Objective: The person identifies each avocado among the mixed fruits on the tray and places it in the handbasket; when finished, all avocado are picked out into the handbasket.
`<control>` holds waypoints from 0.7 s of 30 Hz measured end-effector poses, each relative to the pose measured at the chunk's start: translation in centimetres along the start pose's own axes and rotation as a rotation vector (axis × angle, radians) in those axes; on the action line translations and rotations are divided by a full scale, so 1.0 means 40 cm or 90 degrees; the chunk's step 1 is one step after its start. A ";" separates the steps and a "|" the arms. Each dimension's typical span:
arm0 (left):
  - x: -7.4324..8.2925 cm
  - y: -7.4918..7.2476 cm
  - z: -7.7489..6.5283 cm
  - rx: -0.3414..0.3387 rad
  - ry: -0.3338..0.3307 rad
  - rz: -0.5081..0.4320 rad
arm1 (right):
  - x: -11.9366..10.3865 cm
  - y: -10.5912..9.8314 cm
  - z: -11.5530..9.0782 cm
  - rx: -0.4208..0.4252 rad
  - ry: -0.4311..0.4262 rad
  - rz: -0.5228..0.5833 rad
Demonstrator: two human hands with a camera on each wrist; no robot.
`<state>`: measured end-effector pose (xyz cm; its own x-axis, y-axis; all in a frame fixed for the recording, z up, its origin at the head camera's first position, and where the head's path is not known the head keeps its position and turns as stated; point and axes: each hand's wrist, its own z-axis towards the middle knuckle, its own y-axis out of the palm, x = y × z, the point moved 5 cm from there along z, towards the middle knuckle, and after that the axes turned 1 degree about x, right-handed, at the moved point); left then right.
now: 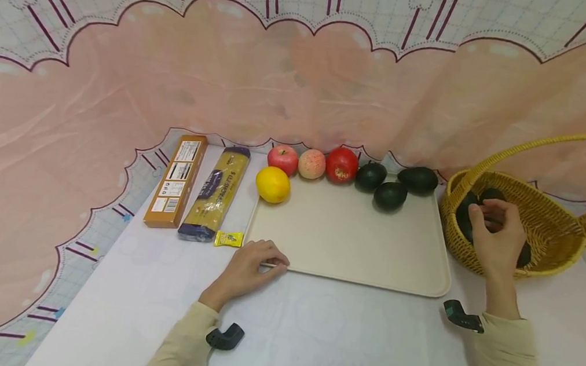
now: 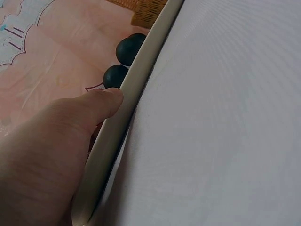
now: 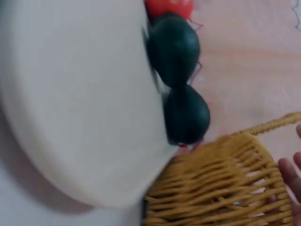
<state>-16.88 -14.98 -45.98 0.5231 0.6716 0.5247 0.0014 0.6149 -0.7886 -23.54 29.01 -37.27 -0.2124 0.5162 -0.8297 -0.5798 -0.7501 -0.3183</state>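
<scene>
My left hand (image 1: pixel 249 269) holds the near left rim of a cream tray (image 1: pixel 351 240), thumb over the edge and fingers on the inner side. Over on the right, my right hand (image 1: pixel 499 239) reaches into a wicker basket (image 1: pixel 553 252), above dark green avocados (image 1: pixel 465 215). In the right wrist view its fingers (image 3: pixel 289 176) show beyond the basket wall, with nothing visible between them. Three avocados (image 1: pixel 390 197) lie at the tray's far right. Along its far left are a lemon (image 1: pixel 273 185), an apple (image 1: pixel 283 159), a peach (image 1: pixel 312 164) and a pomegranate (image 1: pixel 342 165).
Left of the tray lie a brown box (image 1: pixel 175 181), a spaghetti pack (image 1: pixel 216 194) and a small yellow packet (image 1: pixel 229 238). The basket's tall handle (image 1: pixel 542 142) arches over its opening. A patterned cloth (image 1: pixel 280 89) hangs behind the white table (image 1: pixel 342 338).
</scene>
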 end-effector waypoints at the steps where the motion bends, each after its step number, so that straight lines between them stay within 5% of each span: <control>1: 0.001 0.001 0.001 -0.004 -0.005 -0.002 | -0.016 0.002 -0.009 0.000 -0.010 0.008; 10: 0.001 -0.005 0.003 0.009 -0.001 -0.010 | -0.105 0.049 -0.060 -0.011 -0.182 0.119; 21: 0.002 0.000 0.001 0.010 0.010 -0.013 | -0.098 0.130 -0.084 -0.110 -0.227 0.094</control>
<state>-16.89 -14.92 -45.92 0.5367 0.6522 0.5354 -0.0009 0.6350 -0.7726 -23.09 21.70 -37.22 -0.5593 0.4863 -0.6713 -0.3886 -0.8692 -0.3059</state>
